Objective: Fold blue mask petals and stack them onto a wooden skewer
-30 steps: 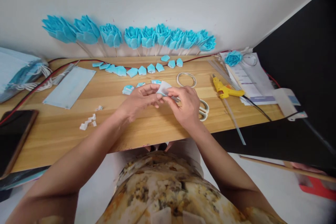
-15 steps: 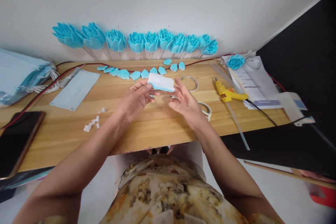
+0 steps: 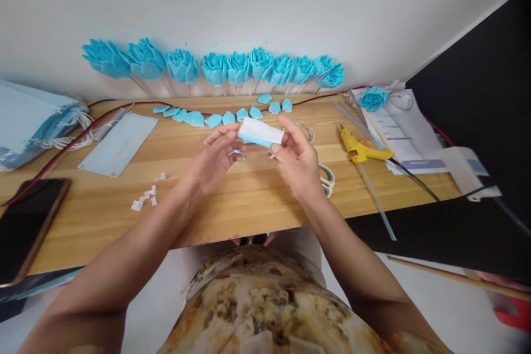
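My right hand (image 3: 299, 163) pinches the right end of a folded strip of face-mask fabric (image 3: 260, 133), white on top with a light blue lower band. At its left end is my left hand (image 3: 213, 157), fingertips by the strip's edge and thumb apart from the fingers. A small blue piece (image 3: 236, 154) shows by the left thumb; whether it is held or lies on the table, I cannot tell. Behind the hands runs a row of cut blue petals (image 3: 213, 120). Beside my right wrist is a white loop (image 3: 328, 178), perhaps a scissors handle, partly hidden.
Blue fabric flowers (image 3: 214, 69) on sticks lean against the wall. A flat face mask (image 3: 118, 145), a mask pack (image 3: 33, 121), white scraps (image 3: 144, 197) and a phone (image 3: 31, 227) lie left. A yellow glue gun (image 3: 363, 150), papers (image 3: 398, 133) and one flower (image 3: 373, 98) lie right.
The strip has moved slightly right. My right thumb has come onto its near edge, while my left fingers have loosened from its left end.
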The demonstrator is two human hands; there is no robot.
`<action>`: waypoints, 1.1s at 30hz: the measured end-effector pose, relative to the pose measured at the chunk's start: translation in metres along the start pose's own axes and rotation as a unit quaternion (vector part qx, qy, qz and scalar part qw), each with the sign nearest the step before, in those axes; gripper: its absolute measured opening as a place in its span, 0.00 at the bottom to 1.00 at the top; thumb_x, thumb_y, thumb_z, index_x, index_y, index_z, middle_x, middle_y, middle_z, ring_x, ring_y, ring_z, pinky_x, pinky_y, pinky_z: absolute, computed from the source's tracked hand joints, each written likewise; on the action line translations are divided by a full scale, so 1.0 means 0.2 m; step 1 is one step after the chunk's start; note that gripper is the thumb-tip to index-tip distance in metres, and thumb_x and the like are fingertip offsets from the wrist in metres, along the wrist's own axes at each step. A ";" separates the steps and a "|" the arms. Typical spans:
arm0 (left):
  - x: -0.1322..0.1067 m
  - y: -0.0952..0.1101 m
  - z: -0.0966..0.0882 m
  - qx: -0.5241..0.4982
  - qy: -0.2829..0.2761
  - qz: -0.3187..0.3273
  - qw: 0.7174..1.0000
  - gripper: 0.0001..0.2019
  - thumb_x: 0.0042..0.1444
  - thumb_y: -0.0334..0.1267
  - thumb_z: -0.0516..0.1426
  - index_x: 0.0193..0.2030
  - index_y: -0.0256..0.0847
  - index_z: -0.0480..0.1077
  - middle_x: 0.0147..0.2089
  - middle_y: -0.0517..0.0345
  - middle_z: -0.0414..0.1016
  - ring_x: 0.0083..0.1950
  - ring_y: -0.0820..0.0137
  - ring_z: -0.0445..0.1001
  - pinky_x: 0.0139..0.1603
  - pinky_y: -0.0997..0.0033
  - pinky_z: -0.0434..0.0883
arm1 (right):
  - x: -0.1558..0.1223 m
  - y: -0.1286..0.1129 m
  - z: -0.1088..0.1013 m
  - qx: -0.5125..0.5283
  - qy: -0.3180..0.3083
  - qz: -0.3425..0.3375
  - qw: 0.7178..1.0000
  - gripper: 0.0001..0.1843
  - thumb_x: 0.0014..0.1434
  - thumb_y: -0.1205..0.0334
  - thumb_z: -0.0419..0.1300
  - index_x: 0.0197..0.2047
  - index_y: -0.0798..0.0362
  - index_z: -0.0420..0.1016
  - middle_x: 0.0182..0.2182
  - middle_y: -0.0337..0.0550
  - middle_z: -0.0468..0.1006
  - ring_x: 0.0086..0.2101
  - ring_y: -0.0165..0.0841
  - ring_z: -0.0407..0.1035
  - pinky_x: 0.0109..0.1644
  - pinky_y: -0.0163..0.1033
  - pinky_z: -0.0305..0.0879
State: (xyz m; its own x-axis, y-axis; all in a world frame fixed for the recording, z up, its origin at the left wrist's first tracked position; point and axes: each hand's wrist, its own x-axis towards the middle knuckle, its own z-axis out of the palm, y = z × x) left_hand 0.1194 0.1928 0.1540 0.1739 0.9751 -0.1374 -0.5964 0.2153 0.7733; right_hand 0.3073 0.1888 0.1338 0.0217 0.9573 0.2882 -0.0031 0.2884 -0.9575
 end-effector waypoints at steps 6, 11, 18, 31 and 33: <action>-0.03 -0.03 0.03 0.033 -0.056 -0.083 0.994 0.20 0.44 0.48 0.75 0.36 0.35 0.77 0.42 0.54 0.78 0.35 0.72 0.75 0.29 0.74 0.71 | 0.00 -0.03 0.05 -0.027 0.006 -0.036 0.999 0.29 0.60 0.55 0.65 0.64 0.40 0.70 0.36 0.40 0.73 0.37 0.35 0.69 0.46 0.43 0.74; -0.02 -0.03 0.02 0.016 -0.020 -0.077 0.997 0.18 0.42 0.42 0.75 0.32 0.35 0.75 0.31 0.57 0.76 0.30 0.74 0.72 0.27 0.76 0.67 | -0.04 -0.02 0.07 -0.043 -0.043 -0.048 0.997 0.27 0.62 0.58 0.63 0.64 0.41 0.69 0.38 0.39 0.74 0.39 0.34 0.71 0.49 0.45 0.73; -0.01 0.02 0.01 0.002 -0.001 -0.094 0.996 0.10 0.52 0.35 0.69 0.32 0.35 0.73 0.29 0.58 0.74 0.28 0.76 0.70 0.27 0.75 0.64 | 0.01 -0.07 -0.12 -0.272 -0.073 -0.239 0.929 0.31 0.61 0.63 0.63 0.67 0.40 0.66 0.57 0.47 0.75 0.57 0.48 0.69 0.63 0.60 0.66; -0.01 -0.02 0.01 0.142 0.029 -0.047 0.988 0.13 0.52 0.38 0.70 0.25 0.35 0.73 0.24 0.59 0.72 0.25 0.77 0.67 0.29 0.73 0.63 | 0.11 -0.06 -0.06 -0.313 -0.173 -0.387 0.850 0.11 0.63 0.67 0.63 0.43 0.38 0.78 0.54 0.38 0.78 0.58 0.45 0.68 0.63 0.59 0.63; -0.01 -0.03 0.00 0.179 0.041 -0.019 0.983 0.15 0.51 0.41 0.71 0.23 0.36 0.73 0.23 0.60 0.71 0.25 0.77 0.66 0.29 0.72 0.63 | 0.10 -0.05 -0.05 -0.303 -0.164 -0.372 0.862 0.08 0.62 0.65 0.64 0.42 0.40 0.78 0.53 0.40 0.78 0.56 0.45 0.69 0.61 0.60 0.64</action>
State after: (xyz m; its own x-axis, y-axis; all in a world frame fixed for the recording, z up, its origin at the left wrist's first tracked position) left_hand 0.1227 0.1904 0.1502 0.1186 0.9708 -0.2085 -0.2732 0.2338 0.9331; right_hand 0.3186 0.2039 0.1491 -0.4923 0.4952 0.7159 0.4150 0.8565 -0.3070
